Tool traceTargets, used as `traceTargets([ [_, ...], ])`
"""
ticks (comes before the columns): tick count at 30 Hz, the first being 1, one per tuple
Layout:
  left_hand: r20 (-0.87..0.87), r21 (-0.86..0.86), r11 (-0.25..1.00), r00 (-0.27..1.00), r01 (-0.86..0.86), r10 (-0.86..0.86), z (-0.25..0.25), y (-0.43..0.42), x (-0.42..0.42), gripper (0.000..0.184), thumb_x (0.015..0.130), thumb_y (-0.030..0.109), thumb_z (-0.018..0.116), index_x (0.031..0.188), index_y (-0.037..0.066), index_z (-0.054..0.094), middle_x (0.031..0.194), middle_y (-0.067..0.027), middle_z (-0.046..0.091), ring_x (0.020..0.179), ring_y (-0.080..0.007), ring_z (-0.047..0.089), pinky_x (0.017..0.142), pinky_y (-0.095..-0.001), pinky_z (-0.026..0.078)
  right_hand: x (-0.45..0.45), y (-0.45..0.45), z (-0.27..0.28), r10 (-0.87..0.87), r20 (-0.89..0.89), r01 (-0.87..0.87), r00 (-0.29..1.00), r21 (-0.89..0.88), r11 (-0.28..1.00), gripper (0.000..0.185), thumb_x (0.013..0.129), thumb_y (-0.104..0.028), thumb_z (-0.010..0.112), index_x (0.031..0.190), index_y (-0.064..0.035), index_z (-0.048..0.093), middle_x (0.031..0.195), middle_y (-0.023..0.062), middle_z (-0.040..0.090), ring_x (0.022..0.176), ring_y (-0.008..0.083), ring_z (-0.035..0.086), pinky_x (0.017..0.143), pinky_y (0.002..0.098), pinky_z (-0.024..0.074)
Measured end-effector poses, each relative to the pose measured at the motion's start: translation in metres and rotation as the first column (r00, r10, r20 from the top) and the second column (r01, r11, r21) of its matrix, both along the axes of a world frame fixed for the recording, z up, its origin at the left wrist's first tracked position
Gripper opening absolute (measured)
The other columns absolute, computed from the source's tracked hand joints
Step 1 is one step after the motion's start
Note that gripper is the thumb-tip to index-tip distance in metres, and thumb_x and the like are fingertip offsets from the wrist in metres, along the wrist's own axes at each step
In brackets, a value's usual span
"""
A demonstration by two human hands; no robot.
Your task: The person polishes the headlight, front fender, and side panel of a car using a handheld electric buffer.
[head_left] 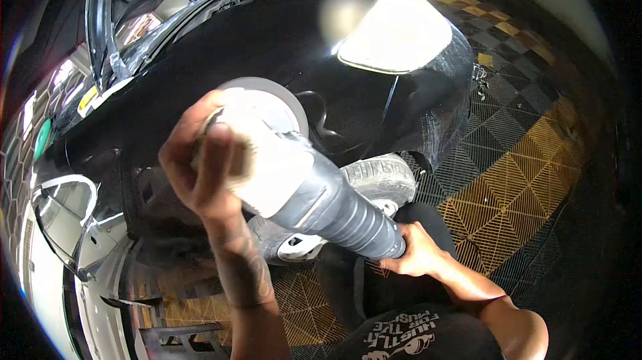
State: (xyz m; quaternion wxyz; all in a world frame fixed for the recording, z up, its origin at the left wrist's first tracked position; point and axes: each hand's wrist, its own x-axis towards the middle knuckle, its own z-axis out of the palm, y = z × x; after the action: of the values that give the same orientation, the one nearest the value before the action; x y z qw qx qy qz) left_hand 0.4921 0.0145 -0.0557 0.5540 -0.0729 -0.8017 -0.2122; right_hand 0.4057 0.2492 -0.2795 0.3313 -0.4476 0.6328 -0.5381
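A power polisher (328,199) with a black ribbed body and a pale head lies across the middle of the view. Its round pad (271,102) is against or close to the black car fender (267,32). My left hand (207,152) is wrapped round the front of the head, fingers curled and partly blurred. At the rear end of the body, my right hand (418,253) is closed round the grip. A curved mark shows on the black paint just right of the pad.
A bright headlight (401,29) is at the upper right of the car. The wheel (381,179) sits below the fender, behind the tool. Black and yellow floor tiles (515,193) spread to the right. A loose black part (180,341) lies at the lower left.
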Motion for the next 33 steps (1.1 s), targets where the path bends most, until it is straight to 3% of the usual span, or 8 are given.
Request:
traceTargets([
  [3,-0.024,0.071,0.997,0.999,-0.031,0.033,-0.006,0.019,-0.029,0.061,0.090,0.043,0.062,0.109,-0.015,0.062,0.097,-0.0245,0.070,0.085,-0.0298,0.070,0.083,-0.0367,0.056,-0.009,0.007,-0.009,-0.065,-0.001,0.065,0.998,0.045,0.997,0.045,0.065,-0.019,0.080,0.103,0.0027,0.069,0.092,0.0215,0.073,0.090,0.0301,0.073,0.083,0.0382,0.0553],
  [6,0.232,0.105,0.963,0.936,0.246,-0.265,0.001,0.026,-0.053,0.043,0.086,0.020,0.057,0.110,-0.015,0.062,0.099,-0.0230,0.070,0.091,-0.0271,0.070,0.086,-0.0358,0.055,-0.017,0.009,-0.023,-0.143,0.042,0.144,0.989,0.001,0.990,0.046,0.064,-0.019,0.080,0.100,0.0069,0.068,0.092,0.0206,0.073,0.088,0.0260,0.072,0.082,0.0368,0.0543],
  [10,0.287,0.045,0.966,0.923,0.255,-0.257,0.002,0.035,-0.081,0.036,0.083,0.008,0.055,0.110,-0.015,0.063,0.100,-0.0230,0.071,0.090,-0.0273,0.071,0.085,-0.0356,0.055,-0.018,0.008,-0.033,-0.217,0.117,0.226,0.969,-0.066,0.972,0.043,0.064,-0.018,0.079,0.098,0.0074,0.067,0.087,0.0189,0.072,0.086,0.0188,0.070,0.081,0.0351,0.0540],
  [15,0.251,0.055,0.970,0.937,0.236,-0.242,0.001,0.045,-0.058,0.026,0.081,0.007,0.062,0.098,-0.012,0.066,0.095,-0.0194,0.070,0.087,-0.0209,0.067,0.081,-0.0305,0.052,-0.021,0.003,-0.038,-0.133,0.076,0.137,0.988,-0.057,0.989,0.042,0.064,-0.018,0.079,0.096,0.0057,0.068,0.086,0.0194,0.072,0.084,0.0240,0.072,0.080,0.0365,0.0549],
  [17,0.030,0.243,0.954,0.981,0.177,-0.190,-0.008,0.047,-0.047,0.030,0.086,0.015,0.065,0.099,-0.011,0.067,0.093,-0.0193,0.071,0.086,-0.0224,0.067,0.081,-0.0319,0.052,-0.022,-0.001,-0.036,-0.113,0.042,0.116,0.993,-0.074,0.990,0.041,0.064,-0.019,0.080,0.096,0.0050,0.069,0.086,0.0196,0.072,0.084,0.0260,0.073,0.079,0.0370,0.0551],
  [22,0.171,0.071,0.994,0.981,0.083,-0.094,-0.005,0.035,-0.043,0.053,0.093,0.039,0.059,0.109,-0.012,0.063,0.096,-0.0231,0.070,0.085,-0.0267,0.069,0.080,-0.0364,0.056,-0.033,0.002,-0.034,-0.068,0.011,0.068,0.998,-0.048,0.997,0.041,0.063,-0.021,0.080,0.094,0.0041,0.069,0.086,0.0200,0.072,0.084,0.0280,0.073,0.079,0.0372,0.0552],
  [31,0.206,0.091,0.973,0.952,0.214,-0.229,-0.017,0.051,-0.092,0.024,0.083,0.003,0.061,0.102,-0.011,0.066,0.094,-0.0162,0.072,0.086,-0.0171,0.068,0.082,-0.0277,0.052,-0.048,0.022,-0.057,-0.139,0.113,0.137,0.984,0.028,0.990,0.042,0.061,-0.021,0.080,0.093,0.0038,0.070,0.087,0.0176,0.073,0.083,0.0246,0.071,0.082,0.0361,0.0541],
  [33,0.163,0.067,0.977,0.963,0.204,-0.213,-0.016,0.053,-0.078,0.025,0.084,0.004,0.061,0.102,-0.011,0.066,0.094,-0.0170,0.072,0.087,-0.0180,0.068,0.082,-0.0279,0.052,-0.048,0.020,-0.056,-0.126,0.061,0.125,0.990,0.018,0.992,0.042,0.061,-0.021,0.081,0.093,0.0039,0.069,0.088,0.0182,0.073,0.083,0.0257,0.071,0.081,0.0363,0.0543],
])
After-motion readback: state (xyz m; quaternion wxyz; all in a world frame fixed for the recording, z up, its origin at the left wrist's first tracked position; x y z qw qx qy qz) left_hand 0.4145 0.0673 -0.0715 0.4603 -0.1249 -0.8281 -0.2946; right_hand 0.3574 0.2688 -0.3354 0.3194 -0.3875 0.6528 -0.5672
